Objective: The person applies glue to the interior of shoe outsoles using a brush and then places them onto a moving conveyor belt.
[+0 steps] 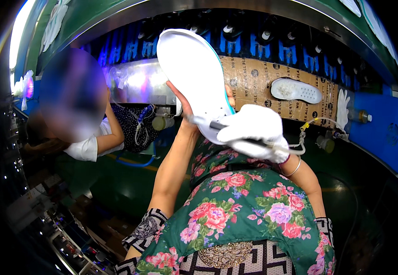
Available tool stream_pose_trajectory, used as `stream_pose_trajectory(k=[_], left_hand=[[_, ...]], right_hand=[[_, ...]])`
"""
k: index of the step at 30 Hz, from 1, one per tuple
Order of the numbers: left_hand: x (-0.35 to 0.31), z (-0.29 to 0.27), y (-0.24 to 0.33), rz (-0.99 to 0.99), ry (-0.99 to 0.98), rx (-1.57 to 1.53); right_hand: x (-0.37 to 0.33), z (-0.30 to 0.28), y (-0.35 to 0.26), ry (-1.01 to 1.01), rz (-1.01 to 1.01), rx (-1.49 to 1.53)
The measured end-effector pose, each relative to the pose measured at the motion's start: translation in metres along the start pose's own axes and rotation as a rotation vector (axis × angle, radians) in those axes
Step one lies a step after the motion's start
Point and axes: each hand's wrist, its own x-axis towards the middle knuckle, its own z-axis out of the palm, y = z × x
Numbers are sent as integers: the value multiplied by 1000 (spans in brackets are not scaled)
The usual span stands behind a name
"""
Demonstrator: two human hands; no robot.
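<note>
A large white shoe sole (194,68) with a thin teal edge stands tilted in front of me. My bare left hand (186,112) grips it from behind, thumb along its left side and fingertips at the right edge. In a white knitted glove, my right hand (254,128) is closed around a slim dark tool (217,124) with a metallic tip. That tip lies over the sole's lower end; motion blurs it, and I cannot tell whether it touches. From beside the glove runs a pale hose (297,149). A second white sole (295,90) lies on the cardboard to the right.
Printed cardboard (254,87) covers the bench beside a metal plate (139,82). Behind it, dark shoes stand on blue racks (258,48). At right are a loose white glove (343,110), a clear bottle (361,115) and a blue panel (378,137). A co-worker (89,144) sits at left.
</note>
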Motion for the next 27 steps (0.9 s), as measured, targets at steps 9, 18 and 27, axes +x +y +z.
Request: stream_pose_trajectory(k=[9, 18, 27], left_hand=[[-4, -10, 9, 84, -152, -106], [-7, -19, 35, 106, -278, -24], [-3, -2, 43, 198, -257, 21]], right_hand=[[-4, 14, 5, 14, 68, 216], [1, 21, -5, 4, -16, 139], [3, 24, -5, -73, -80, 52]])
